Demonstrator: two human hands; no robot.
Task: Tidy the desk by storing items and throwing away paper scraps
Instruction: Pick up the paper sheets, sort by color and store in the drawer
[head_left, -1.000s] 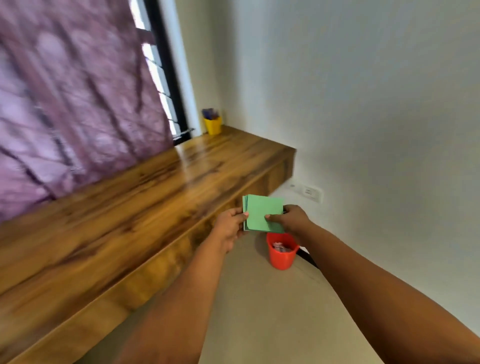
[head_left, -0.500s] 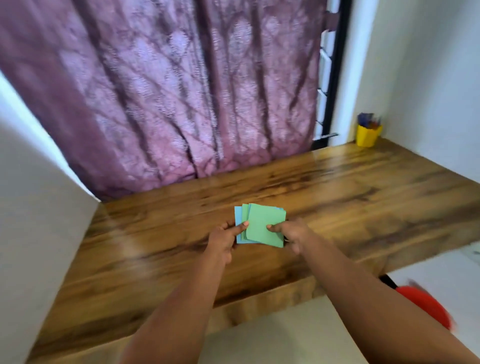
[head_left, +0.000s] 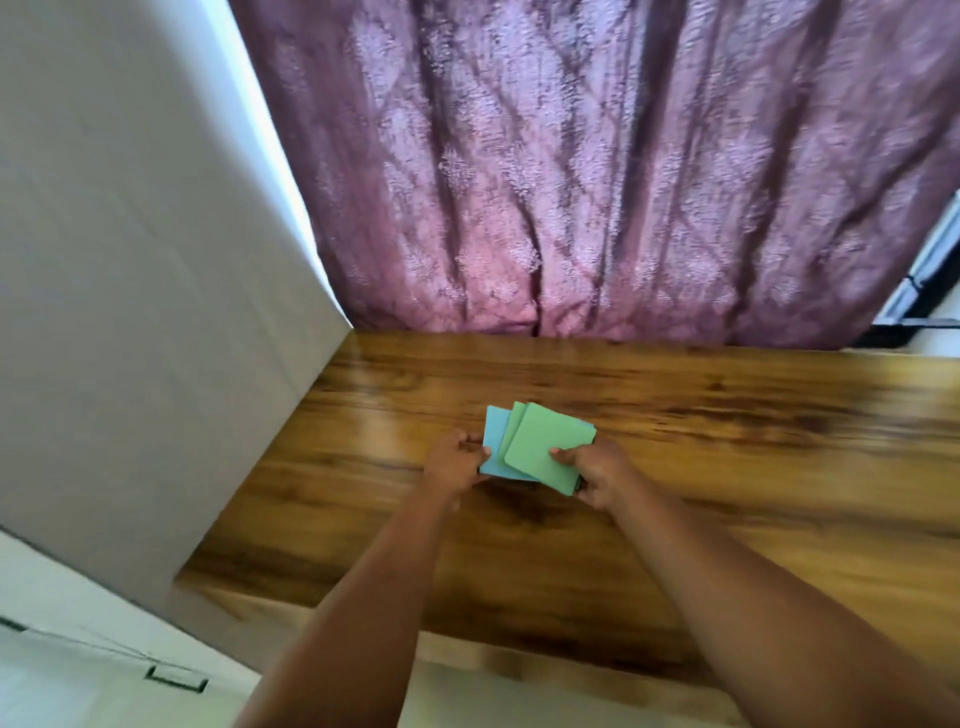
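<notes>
A small stack of square paper cards (head_left: 540, 447) is held above the wooden desk (head_left: 727, 467), fanned out with green cards on top and a light blue one showing at the left. My left hand (head_left: 453, 464) grips the stack's left edge. My right hand (head_left: 597, 470) pinches the lower right corner, thumb on the top green card. Whether the stack touches the desk is unclear.
A purple patterned curtain (head_left: 597, 171) hangs behind the desk. A white wall (head_left: 130, 270) bounds the desk on the left. A strip of window frame (head_left: 930, 280) shows at the far right. Pale floor (head_left: 104, 675) lies below the desk's front edge.
My view has swung left from the red bin and the desk's right end to its left end. The cards have fanned out, showing the blue one. Both hands keep hold.
</notes>
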